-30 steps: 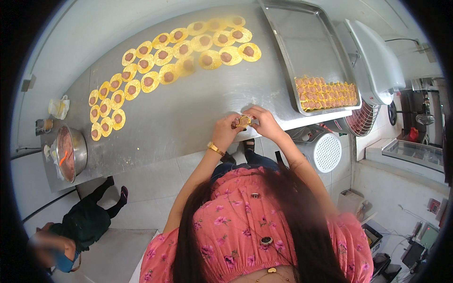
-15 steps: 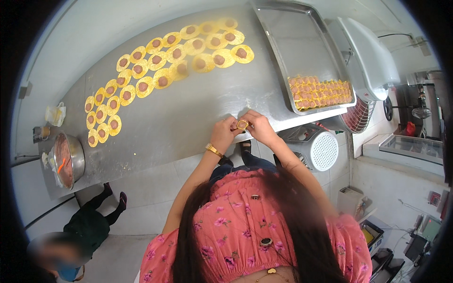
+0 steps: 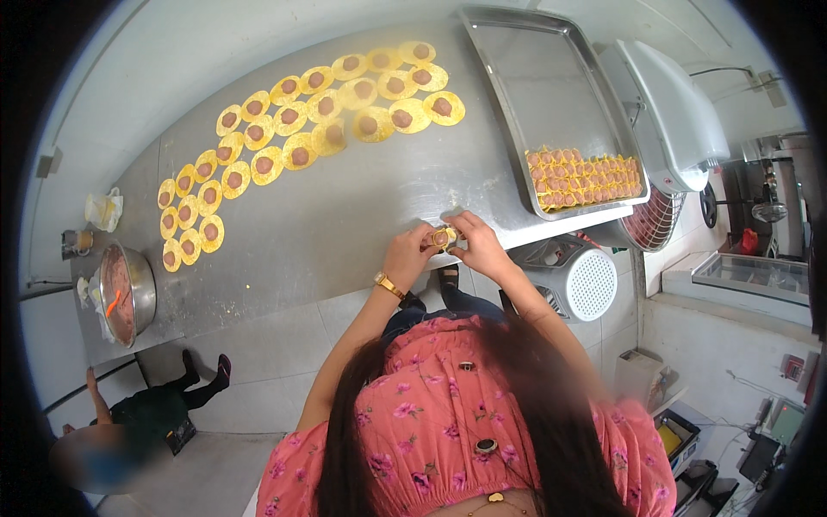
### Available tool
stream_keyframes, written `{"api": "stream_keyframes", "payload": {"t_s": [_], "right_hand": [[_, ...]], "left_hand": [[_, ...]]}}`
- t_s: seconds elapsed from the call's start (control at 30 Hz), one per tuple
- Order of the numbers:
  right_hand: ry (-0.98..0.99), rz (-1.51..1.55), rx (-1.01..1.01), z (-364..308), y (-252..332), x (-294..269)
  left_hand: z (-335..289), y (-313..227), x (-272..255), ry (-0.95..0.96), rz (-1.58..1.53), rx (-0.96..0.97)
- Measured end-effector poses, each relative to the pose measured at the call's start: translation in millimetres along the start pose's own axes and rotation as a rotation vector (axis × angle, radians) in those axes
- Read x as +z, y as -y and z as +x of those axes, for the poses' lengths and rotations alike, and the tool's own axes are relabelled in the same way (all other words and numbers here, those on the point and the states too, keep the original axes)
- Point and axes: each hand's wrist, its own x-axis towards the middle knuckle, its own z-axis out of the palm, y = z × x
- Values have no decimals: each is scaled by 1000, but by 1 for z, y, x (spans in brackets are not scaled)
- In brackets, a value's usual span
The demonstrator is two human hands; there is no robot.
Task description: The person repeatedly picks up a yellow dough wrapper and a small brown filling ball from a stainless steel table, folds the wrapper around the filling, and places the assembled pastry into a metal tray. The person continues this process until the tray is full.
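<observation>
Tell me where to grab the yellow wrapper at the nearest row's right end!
Probably pinch the yellow wrapper by its flat edge, coming from the near side. It lies spread out, with a pink lump in its middle and other wrappers to its left and beyond.

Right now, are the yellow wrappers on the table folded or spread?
Spread: the yellow wrappers lie flat and round on the metal table, with lumps of filling exposed on top.

Left hand [image 3: 408, 257] grips a yellow-wrapped dumpling [image 3: 442, 238], right hand [image 3: 480, 250] close alongside!
Meat-topped wrappers [image 3: 300, 154] spread at eleven o'clock, tray [image 3: 551, 86] between one and two, bowl [image 3: 145, 289] at nine!
</observation>
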Motion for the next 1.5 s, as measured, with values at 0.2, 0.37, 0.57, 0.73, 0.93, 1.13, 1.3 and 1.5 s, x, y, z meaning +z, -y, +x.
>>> {"api": "stream_keyframes", "payload": {"t_s": [0.2,0.37,0.57,0.73,0.93,1.13,1.3,1.5], "right_hand": [[-47,-38,8,3,-2,-3],[-7,-14,85,0,-5,0],[-77,51,54,1,-7,2],[-3,45,117,3,-3,3],[-35,46,104,4,0,-3],[-120,183,99,22,-9,0],[-71,135,101,28,-12,-1],[-64,116,129,24,-8,-2]], "left_hand": [[2,1,4,-54,73,39],[7,-3,6,-82,-101,72],[10,1,4,-15,-37,46],[12,5,7,-2,-12,101],[16,5,5,-55,-126,159],[25,7,7,-87,-159,93],[30,11,8,-81,-173,72],[23,10,8,-123,-176,92]]}}
